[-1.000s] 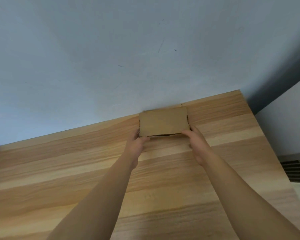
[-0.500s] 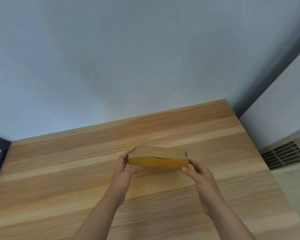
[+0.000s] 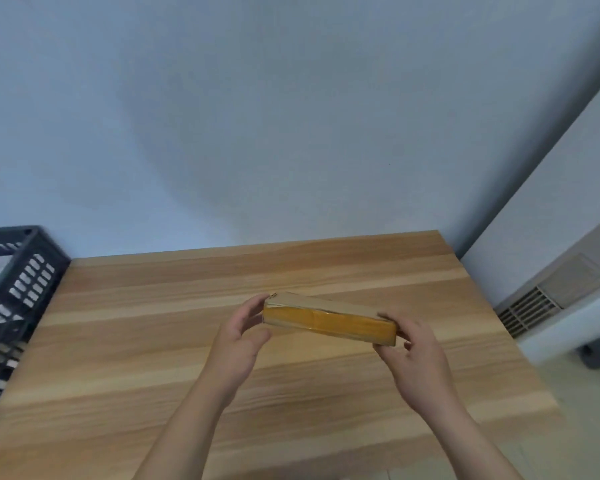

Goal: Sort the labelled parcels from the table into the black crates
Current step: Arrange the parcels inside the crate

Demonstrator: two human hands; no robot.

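A flat brown cardboard parcel (image 3: pixel 329 318) with yellow tape along its near side is held above the wooden table (image 3: pixel 153 341), tilted down to the right. My left hand (image 3: pixel 238 336) grips its left end with thumb and fingers. My right hand (image 3: pixel 413 355) holds its right end, fingers curled round the corner. No label shows on the faces turned to me. A black crate (image 3: pixel 18 282) with slotted walls stands at the table's left edge, partly cut off by the frame.
A pale wall (image 3: pixel 291 116) rises right behind the table. To the right stands a white unit with a vent grille (image 3: pixel 530 310), close to the table's right edge. Something white lies inside the crate.
The parcel came off the far edge of the table and towards me, tipped so its taped side faces me. The view swung left, bringing the black crate into sight.
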